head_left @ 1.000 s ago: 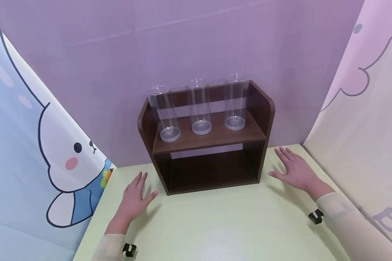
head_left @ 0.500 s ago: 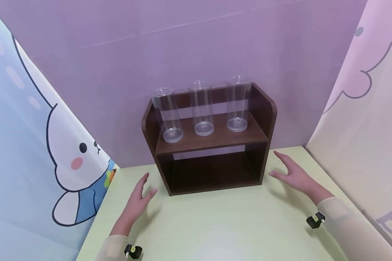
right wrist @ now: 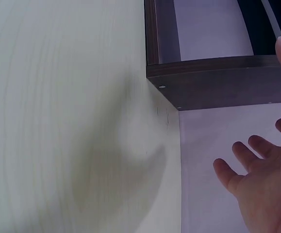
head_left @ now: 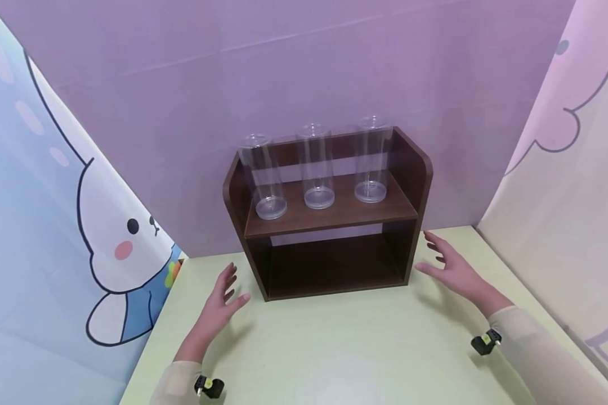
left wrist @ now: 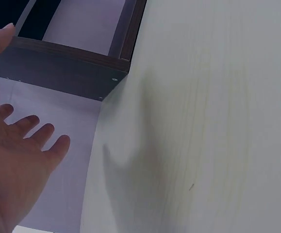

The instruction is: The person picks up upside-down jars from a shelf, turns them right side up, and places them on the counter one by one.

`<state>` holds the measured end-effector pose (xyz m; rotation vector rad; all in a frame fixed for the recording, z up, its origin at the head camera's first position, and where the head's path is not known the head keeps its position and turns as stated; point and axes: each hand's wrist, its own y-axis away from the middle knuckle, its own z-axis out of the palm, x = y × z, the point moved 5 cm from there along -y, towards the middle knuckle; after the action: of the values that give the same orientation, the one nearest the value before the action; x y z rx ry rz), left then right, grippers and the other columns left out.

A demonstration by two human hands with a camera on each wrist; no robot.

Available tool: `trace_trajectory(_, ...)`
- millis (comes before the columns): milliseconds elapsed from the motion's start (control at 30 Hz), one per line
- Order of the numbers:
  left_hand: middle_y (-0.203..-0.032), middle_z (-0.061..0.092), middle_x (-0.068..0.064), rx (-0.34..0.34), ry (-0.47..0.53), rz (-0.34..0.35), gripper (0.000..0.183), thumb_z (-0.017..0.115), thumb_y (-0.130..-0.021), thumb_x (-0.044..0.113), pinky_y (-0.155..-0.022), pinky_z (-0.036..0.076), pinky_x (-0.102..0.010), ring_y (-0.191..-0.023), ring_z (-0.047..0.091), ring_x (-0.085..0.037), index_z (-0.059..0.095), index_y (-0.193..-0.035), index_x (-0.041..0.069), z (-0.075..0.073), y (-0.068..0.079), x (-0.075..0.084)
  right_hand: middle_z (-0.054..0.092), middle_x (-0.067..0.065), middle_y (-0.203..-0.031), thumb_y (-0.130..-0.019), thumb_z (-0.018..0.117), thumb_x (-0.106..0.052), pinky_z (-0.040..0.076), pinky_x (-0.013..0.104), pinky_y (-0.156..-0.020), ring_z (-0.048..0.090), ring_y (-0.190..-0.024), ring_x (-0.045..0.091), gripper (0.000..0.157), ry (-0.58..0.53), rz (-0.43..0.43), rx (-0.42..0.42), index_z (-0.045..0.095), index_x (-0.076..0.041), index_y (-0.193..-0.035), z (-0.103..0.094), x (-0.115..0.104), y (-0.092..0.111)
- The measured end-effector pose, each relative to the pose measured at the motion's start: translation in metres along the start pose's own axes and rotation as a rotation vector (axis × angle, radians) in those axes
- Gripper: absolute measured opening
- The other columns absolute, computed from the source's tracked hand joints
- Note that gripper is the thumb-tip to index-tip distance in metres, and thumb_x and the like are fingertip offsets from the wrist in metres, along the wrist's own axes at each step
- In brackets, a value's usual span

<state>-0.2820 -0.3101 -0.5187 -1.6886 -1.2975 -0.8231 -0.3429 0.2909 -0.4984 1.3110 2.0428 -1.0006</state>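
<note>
A dark brown wooden shelf (head_left: 329, 225) stands at the back of a pale green table (head_left: 344, 349). Three clear plastic cups (head_left: 316, 169) stand upright in a row on its upper board; the lower bay is bare. My left hand (head_left: 222, 301) hovers open just left of the shelf's left side wall (left wrist: 62, 73), fingers spread (left wrist: 28, 145), holding nothing. My right hand (head_left: 448, 267) hovers open just right of the shelf's right side wall (right wrist: 218, 82), fingers spread (right wrist: 256, 170), holding nothing. Neither hand touches the shelf.
A purple backdrop (head_left: 284, 73) rises behind the shelf. Cartoon-printed cloth panels stand at the left (head_left: 56, 225) and right (head_left: 562, 169) of the table. Bare tabletop lies in front of the shelf, between my forearms.
Both hands have lifted off the table, where they lay flat, and turned on edge with palms facing the shelf's sides. The left hand has come slightly closer to the shelf.
</note>
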Motion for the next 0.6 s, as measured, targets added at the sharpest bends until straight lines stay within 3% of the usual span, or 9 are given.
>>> trace_trajectory(267,-0.18,0.024,-0.022,0.014,0.082,-0.012,0.092,0.076,-0.106,0.011,-0.127,0.03,-0.065,-0.163,0.026,-0.05,0.017,-0.177,0.011,0.005,0.0,0.001,0.028,0.025,-0.177,-0.1,0.085,-0.016,0.042,0.071,-0.116,0.038,-0.155,0.054,0.1,-0.079,-0.005,-0.007,0.021,-0.005,-0.176,0.003,-0.004,-0.004)
trace_trajectory(600,-0.18,0.025,-0.022,0.01,0.098,-0.018,0.093,0.077,-0.105,0.007,-0.127,0.031,-0.065,-0.163,0.027,-0.05,0.018,-0.176,0.01,0.012,-0.004,0.001,0.026,0.029,-0.176,-0.099,0.086,-0.013,0.04,0.078,-0.115,0.037,-0.152,0.06,0.105,-0.127,0.031,-0.019,0.015,-0.006,-0.177,0.005,-0.004,-0.003)
